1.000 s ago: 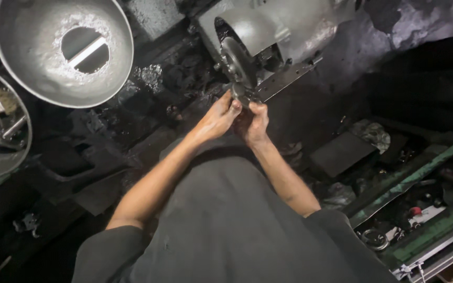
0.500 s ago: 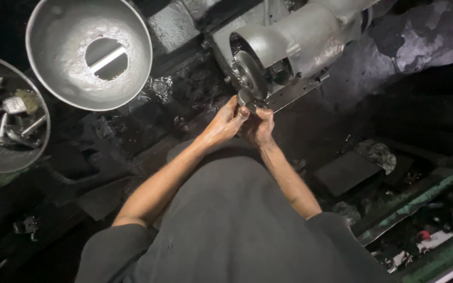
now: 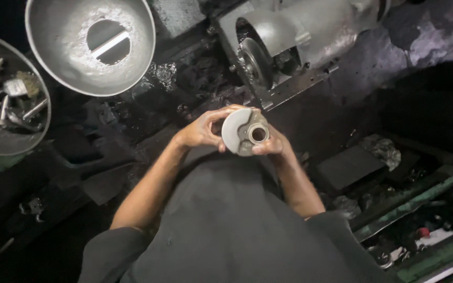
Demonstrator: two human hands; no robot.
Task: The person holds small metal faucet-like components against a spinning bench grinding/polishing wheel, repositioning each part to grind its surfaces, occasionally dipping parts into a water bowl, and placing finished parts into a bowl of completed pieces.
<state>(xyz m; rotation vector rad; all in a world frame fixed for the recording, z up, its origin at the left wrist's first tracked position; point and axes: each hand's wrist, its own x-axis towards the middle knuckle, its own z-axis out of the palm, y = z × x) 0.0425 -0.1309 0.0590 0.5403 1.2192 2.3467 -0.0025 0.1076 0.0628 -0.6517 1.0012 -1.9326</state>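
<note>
A round grey metal part (image 3: pixel 244 131) with a disc-shaped flange and a hollow hub is held up in front of my chest, its bore facing the camera. My left hand (image 3: pixel 201 131) grips the flange from the left side. My right hand (image 3: pixel 273 144) holds the hub from the right and below. Just beyond the hands stands a grey bench grinder (image 3: pixel 300 36) with its wheel (image 3: pixel 254 63) showing inside the guard.
A large grey metal bowl (image 3: pixel 58 68) with a hole in its bottom sits at the upper left. A second bowl (image 3: pixel 27 141) with several small tools lies at the far left. Dark oily clutter covers the floor; green metal rails (image 3: pixel 420 204) run along the lower right.
Both hands have drawn back from the grinder wheel toward my body with the metal part and turned it so its bore faces up. The view has shifted downward.
</note>
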